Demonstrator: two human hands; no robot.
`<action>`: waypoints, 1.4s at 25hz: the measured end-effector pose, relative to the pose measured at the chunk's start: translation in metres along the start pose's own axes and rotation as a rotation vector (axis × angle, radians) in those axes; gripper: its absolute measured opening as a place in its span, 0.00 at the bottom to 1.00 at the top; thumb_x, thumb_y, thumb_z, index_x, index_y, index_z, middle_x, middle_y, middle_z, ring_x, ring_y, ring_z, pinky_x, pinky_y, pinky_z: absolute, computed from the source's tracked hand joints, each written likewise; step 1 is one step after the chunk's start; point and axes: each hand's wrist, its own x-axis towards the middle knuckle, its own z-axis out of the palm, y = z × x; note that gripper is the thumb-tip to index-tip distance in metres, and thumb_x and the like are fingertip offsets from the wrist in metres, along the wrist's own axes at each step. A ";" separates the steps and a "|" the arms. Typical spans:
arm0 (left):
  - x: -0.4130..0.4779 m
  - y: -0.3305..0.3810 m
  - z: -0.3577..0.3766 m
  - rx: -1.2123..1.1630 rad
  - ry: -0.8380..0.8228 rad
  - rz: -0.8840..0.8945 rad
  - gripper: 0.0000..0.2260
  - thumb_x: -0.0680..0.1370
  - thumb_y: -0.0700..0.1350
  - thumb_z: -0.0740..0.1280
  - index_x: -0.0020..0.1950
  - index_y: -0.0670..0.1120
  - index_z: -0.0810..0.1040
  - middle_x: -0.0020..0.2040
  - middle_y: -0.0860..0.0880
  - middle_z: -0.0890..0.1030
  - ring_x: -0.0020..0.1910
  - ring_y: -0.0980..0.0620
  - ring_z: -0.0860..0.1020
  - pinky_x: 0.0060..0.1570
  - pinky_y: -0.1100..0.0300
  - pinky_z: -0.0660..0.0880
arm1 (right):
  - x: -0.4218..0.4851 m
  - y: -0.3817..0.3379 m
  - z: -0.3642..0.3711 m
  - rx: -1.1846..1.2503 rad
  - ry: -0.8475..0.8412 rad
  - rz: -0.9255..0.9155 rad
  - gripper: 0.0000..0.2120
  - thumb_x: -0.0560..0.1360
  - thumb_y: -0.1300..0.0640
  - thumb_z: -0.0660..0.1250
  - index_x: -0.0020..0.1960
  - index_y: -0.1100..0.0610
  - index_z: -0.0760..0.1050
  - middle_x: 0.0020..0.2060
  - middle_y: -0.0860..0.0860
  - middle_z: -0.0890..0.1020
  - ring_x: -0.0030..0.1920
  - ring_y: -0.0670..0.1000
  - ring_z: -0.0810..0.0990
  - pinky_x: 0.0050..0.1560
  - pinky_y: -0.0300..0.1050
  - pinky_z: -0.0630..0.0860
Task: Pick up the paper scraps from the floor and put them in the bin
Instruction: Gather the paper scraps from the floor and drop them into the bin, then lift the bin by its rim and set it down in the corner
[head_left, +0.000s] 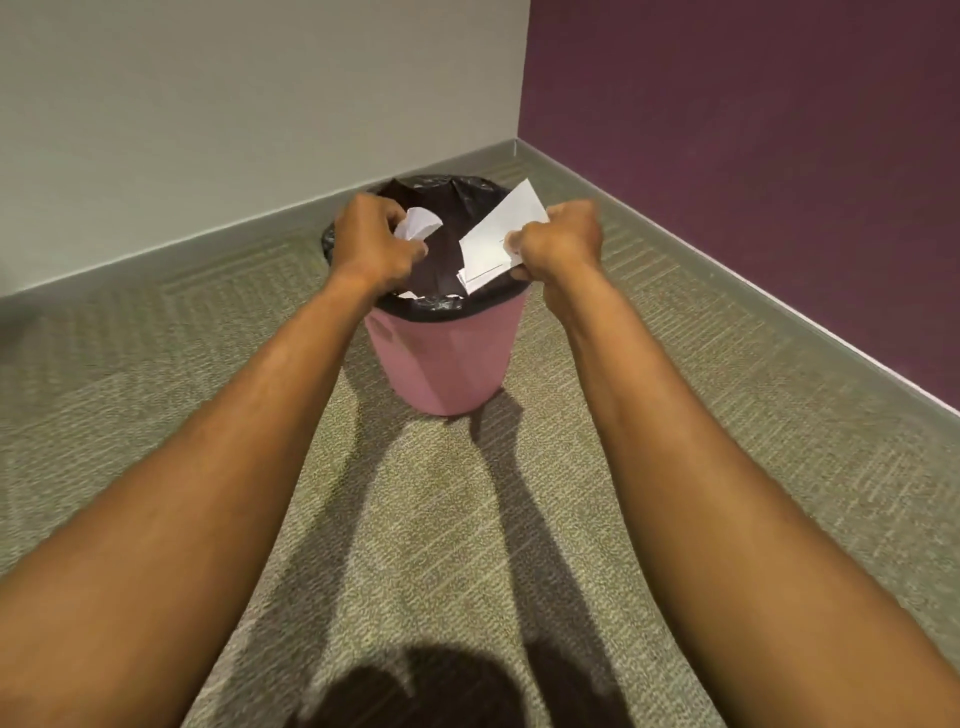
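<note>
Over the pink bin (441, 358) near the floor's far corner, the left hand (371, 244) clutches crumpled paper (418, 224) while the right hand (558, 239) has its fingers (514, 244) pinching flat paper scraps (496, 239).

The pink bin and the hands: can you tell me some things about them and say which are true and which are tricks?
1. The pink bin has a black bag inside. True.
2. The left hand is empty. False: it holds a crumpled paper scrap.
3. The right hand holds flat white paper over the bin. True.
4. The bin stands on bare wood. False: it stands on greenish carpet.
5. Both walls are purple. False: only the right wall is purple.
</note>
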 end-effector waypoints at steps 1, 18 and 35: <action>0.003 -0.003 0.001 0.034 -0.012 0.001 0.06 0.69 0.39 0.74 0.38 0.37 0.80 0.35 0.44 0.74 0.35 0.49 0.71 0.30 0.59 0.63 | 0.004 0.002 0.003 -0.020 0.014 -0.011 0.05 0.73 0.70 0.69 0.45 0.62 0.78 0.45 0.58 0.84 0.38 0.55 0.85 0.33 0.49 0.84; 0.011 -0.025 0.000 0.059 -0.037 0.077 0.16 0.71 0.35 0.70 0.58 0.44 0.81 0.54 0.45 0.82 0.55 0.46 0.80 0.55 0.50 0.79 | 0.012 0.006 0.021 -0.108 -0.065 -0.119 0.08 0.66 0.68 0.62 0.32 0.58 0.72 0.28 0.53 0.74 0.30 0.53 0.77 0.29 0.47 0.74; 0.001 -0.072 -0.002 0.240 0.162 -0.086 0.16 0.81 0.52 0.59 0.54 0.40 0.76 0.54 0.40 0.77 0.53 0.41 0.75 0.52 0.47 0.74 | 0.025 0.028 0.032 -0.650 0.172 -0.371 0.15 0.77 0.54 0.67 0.61 0.60 0.76 0.62 0.57 0.76 0.63 0.58 0.75 0.66 0.58 0.70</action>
